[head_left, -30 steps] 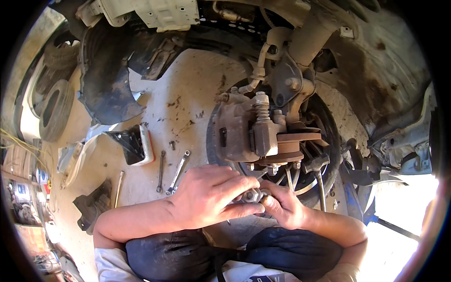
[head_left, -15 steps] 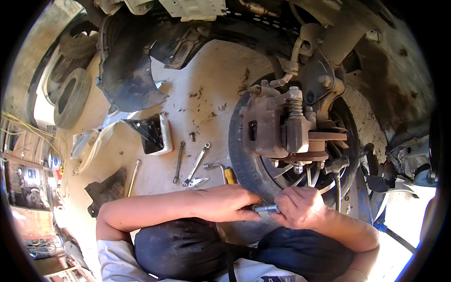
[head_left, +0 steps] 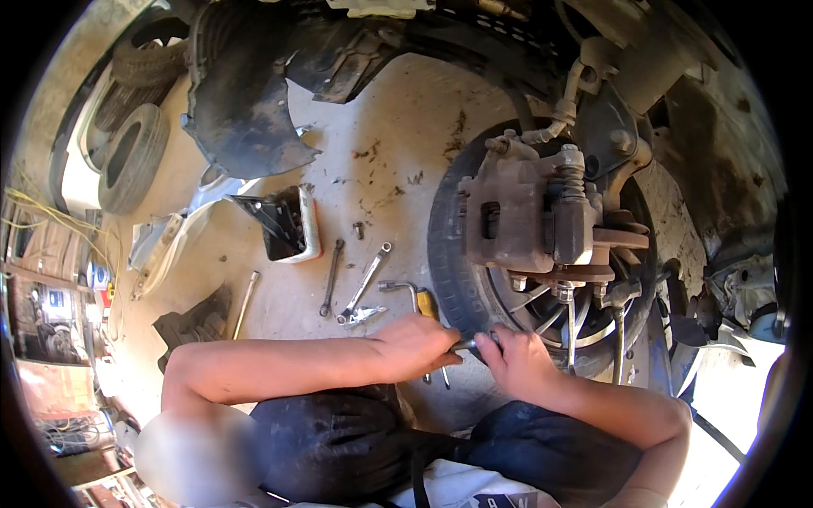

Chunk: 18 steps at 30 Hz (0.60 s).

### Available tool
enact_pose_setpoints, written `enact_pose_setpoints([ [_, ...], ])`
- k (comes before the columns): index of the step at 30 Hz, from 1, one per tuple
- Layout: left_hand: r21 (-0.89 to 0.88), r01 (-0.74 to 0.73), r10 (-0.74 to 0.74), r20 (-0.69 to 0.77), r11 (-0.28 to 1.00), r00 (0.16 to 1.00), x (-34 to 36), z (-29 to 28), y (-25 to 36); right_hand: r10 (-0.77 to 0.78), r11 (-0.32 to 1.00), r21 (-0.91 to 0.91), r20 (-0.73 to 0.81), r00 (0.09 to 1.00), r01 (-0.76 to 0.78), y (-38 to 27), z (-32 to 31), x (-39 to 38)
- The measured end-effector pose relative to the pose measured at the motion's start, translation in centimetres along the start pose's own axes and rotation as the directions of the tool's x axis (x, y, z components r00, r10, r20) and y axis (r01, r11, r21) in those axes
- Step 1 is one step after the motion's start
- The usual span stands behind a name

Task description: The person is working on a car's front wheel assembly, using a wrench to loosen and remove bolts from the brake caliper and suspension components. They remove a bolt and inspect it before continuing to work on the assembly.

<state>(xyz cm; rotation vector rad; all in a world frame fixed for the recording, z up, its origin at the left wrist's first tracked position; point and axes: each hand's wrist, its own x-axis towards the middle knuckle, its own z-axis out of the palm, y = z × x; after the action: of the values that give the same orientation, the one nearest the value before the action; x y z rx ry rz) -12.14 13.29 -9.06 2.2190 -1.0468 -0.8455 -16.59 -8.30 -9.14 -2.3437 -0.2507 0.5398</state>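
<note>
In front of my knees, my left hand (head_left: 415, 349) and my right hand (head_left: 521, 364) meet around a short, slim silver metal rod (head_left: 463, 345). Fingers of both hands are closed on it, covering its ends, so its exact kind is hidden. Just beyond my right hand hangs a rusty brake caliper (head_left: 512, 220) over a brake disc (head_left: 569, 273). Below them a wheel with a black tyre (head_left: 450, 262) lies on the floor. Close past my left hand are a yellow-handled tool (head_left: 426, 303) and an L-shaped socket wrench (head_left: 396, 286).
Two combination wrenches (head_left: 364, 284) lie on the floor, with a bolt (head_left: 358, 229) nearby. Farther left are an open container (head_left: 312, 227), a long metal bar (head_left: 246, 303) and old tyres (head_left: 134, 161). A black plastic liner (head_left: 241, 97) hangs overhead at the far left.
Both hands have moved slightly away from my body, the right one also leftward, closer to the left. More of the rod is covered now. The whole view has shifted a little.
</note>
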Motion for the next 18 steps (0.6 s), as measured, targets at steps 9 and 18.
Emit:
enact_pose_setpoints([
  [9, 0.306, -0.019, 0.056, -0.114, 0.952, 0.992, 0.7, 2.2, -2.0, 0.134, 0.988, 0.075, 0.004, 0.991, -0.134, 0.8, 1.7, 2.5],
  [18, -0.688, 0.089, 0.134, 0.264, 0.72, 0.955, 0.3, 2.1, -3.7, -0.5, 0.86, -0.141, -0.035, 0.866, 0.491, 2.7, 1.6, 1.9],
])
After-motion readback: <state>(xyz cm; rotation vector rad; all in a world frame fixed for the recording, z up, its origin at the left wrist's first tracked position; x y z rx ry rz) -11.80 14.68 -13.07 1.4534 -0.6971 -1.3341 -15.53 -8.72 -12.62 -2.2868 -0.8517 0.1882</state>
